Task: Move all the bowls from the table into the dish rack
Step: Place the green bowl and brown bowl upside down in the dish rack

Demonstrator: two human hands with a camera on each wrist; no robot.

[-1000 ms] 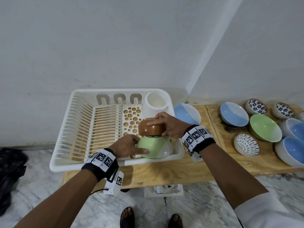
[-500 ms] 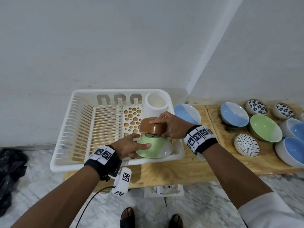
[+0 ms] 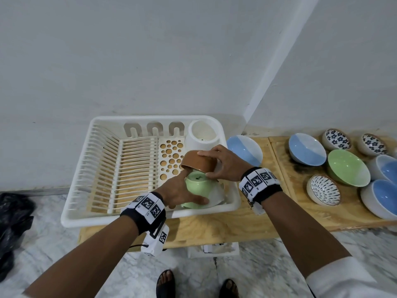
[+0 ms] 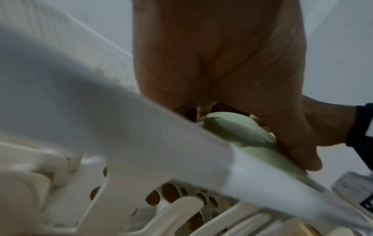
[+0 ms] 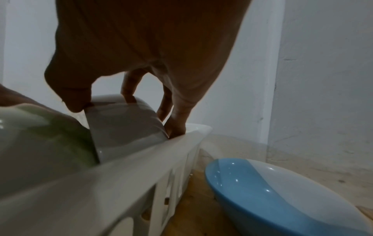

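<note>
Head view shows the right hand [image 3: 223,163] gripping the brown bowl [image 3: 198,161], tilted over the green bowl [image 3: 198,190] that the left hand [image 3: 179,190] grips at the dish rack's [image 3: 75,218] four o'clock corner; lower it squarely.

Both forearms are reaching forward, wrists banded; the left hand [image 3: 182,191] is cupping with thumb spread, while the right hand [image 3: 223,166] is gripping with curled fingers.
</note>
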